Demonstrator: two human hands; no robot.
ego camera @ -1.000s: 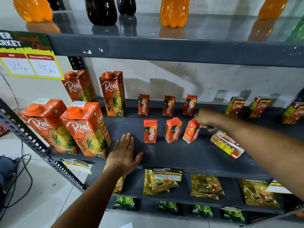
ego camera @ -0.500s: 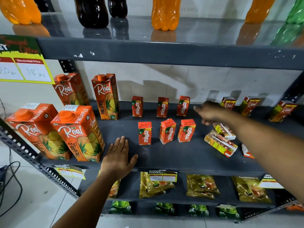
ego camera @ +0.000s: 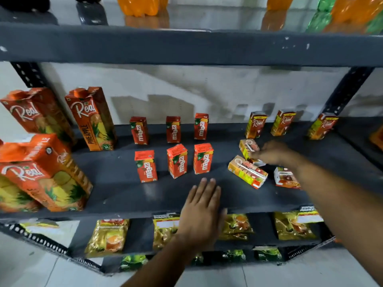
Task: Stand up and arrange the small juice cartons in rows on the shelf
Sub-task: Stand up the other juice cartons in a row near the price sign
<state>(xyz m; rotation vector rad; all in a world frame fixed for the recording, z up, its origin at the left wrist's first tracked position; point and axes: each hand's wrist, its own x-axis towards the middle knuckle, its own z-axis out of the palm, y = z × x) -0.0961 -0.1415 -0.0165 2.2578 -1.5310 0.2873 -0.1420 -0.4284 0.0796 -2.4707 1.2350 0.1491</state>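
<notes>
Six small red Maaza cartons stand in two rows of three, the back row (ego camera: 173, 129) behind the front row (ego camera: 177, 160), on the dark shelf (ego camera: 116, 183). Three small Real cartons (ego camera: 283, 122) stand along the back right. Three more lie on their sides: one (ego camera: 247, 172) in the middle, one (ego camera: 286, 177) partly under my right forearm, and one (ego camera: 247, 146) behind them. My right hand (ego camera: 272, 152) curls its fingers around the near end of that rear lying carton. My left hand (ego camera: 203, 210) rests flat, fingers apart, on the shelf's front edge.
Large Real pineapple cartons (ego camera: 91, 119) stand at the left, front and back. Soda bottles (ego camera: 141, 5) line the shelf above. Yellow pouches (ego camera: 107, 235) hang on the shelf below. A dark upright post (ego camera: 348, 90) stands at the back right.
My right hand came down and right from above the Maaza cartons onto a lying Real carton. My left hand slid right along the shelf edge. The view shifted right.
</notes>
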